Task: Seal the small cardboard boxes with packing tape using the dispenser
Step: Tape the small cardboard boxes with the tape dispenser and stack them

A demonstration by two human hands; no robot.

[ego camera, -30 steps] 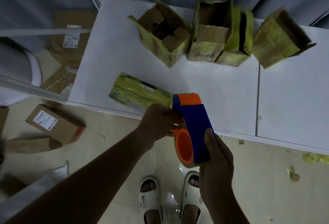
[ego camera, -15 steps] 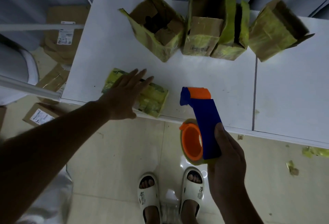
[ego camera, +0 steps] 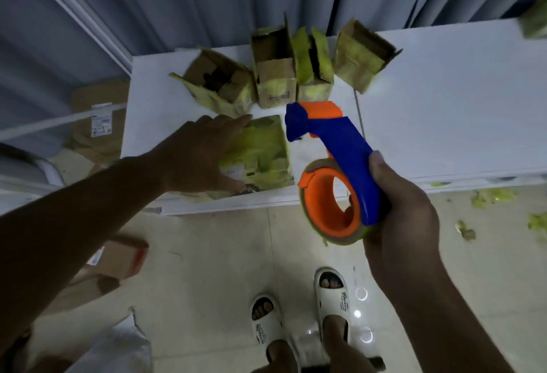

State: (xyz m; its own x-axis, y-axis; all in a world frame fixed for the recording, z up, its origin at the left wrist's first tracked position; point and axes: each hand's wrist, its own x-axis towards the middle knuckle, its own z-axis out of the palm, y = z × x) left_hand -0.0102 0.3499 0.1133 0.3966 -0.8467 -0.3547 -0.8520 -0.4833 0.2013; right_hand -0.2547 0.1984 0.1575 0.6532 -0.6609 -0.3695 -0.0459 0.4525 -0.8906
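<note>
- Two hands at work: left hand [ego camera: 204, 153] flat, fingers straight and spread, resting on the left part of the flattened box [ego camera: 260, 153]; right hand [ego camera: 396, 218] wrapped round the blue handle of the tape dispenser [ego camera: 334, 171], clear of the table [ego camera: 444, 100].
- Lying at the near edge of the table, that yellow-taped box, directly ahead and slightly left of the body, under the left palm and just left of the dispenser's head.
- Long axis of the box hard to fix; seems to run from the near table edge toward the far side, roughly in line with the dispenser's own length.
- Nearer of the two: the left, already touching; the dispenser's orange-and-blue nose just beside the box's far right corner, apparently above it, not on it.
- Probably next: lowering the nose onto the box and drawing tape along it, with the left holding things down.
- Four open boxes [ego camera: 275, 70] in a row behind, near the far edge, well beyond the flattened one.
</note>
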